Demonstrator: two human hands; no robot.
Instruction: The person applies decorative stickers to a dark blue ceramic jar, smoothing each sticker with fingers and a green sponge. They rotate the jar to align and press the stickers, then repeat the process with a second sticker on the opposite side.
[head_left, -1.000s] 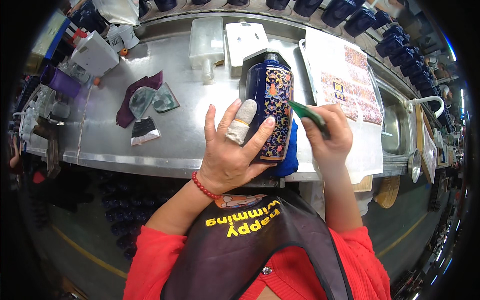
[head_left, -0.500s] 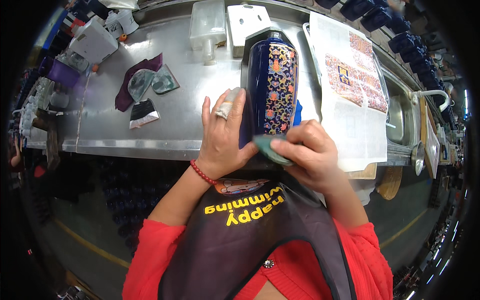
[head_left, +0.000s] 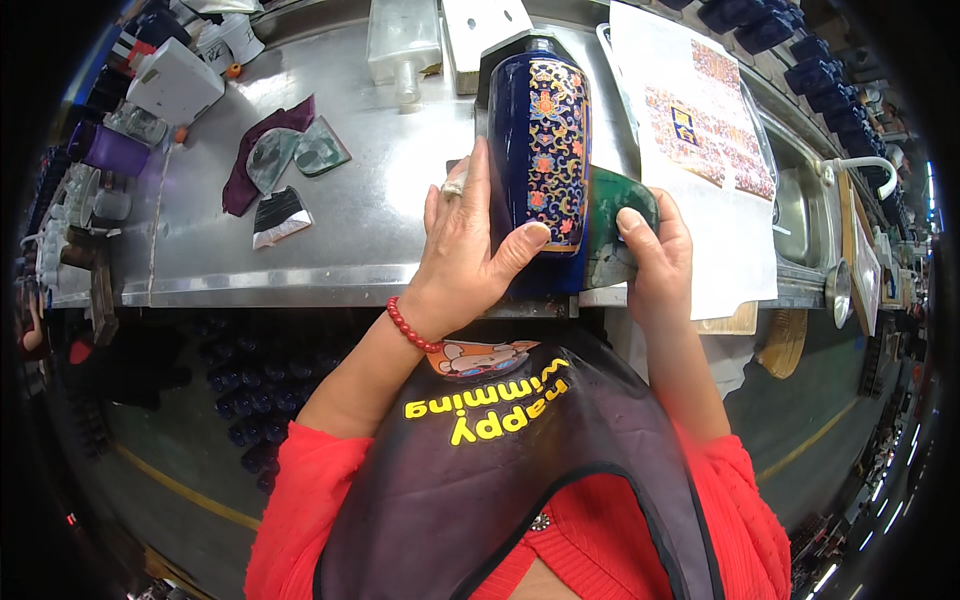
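Note:
A dark blue glass bottle (head_left: 511, 160) lies on its back in a dark cradle, its neck pointing away from me. Down its right part runs a band of colourful floral decal (head_left: 556, 150). My left hand (head_left: 468, 235) holds the bottle's lower left side, with the fingers along the flank and the thumb over the front near the base. A pale wrap is round one finger. In my right hand (head_left: 660, 250), a flat green scraper (head_left: 606, 225) is pinched between thumb and fingers, its edge against or just beside the bottle's right side; the exact contact is hidden.
White paper with patterned decals (head_left: 685, 130) lies to the right, before a sink (head_left: 800, 215) with a tap (head_left: 870, 165). A clear bottle (head_left: 403, 45) and a white block (head_left: 470, 30) stand at the back. Green scraper pieces (head_left: 320, 148) and purple cloth (head_left: 245, 185) lie left.
My right hand has moved from the bottle's base to its right side with the green scraper. The left thumb has come up onto the bottle's lower front.

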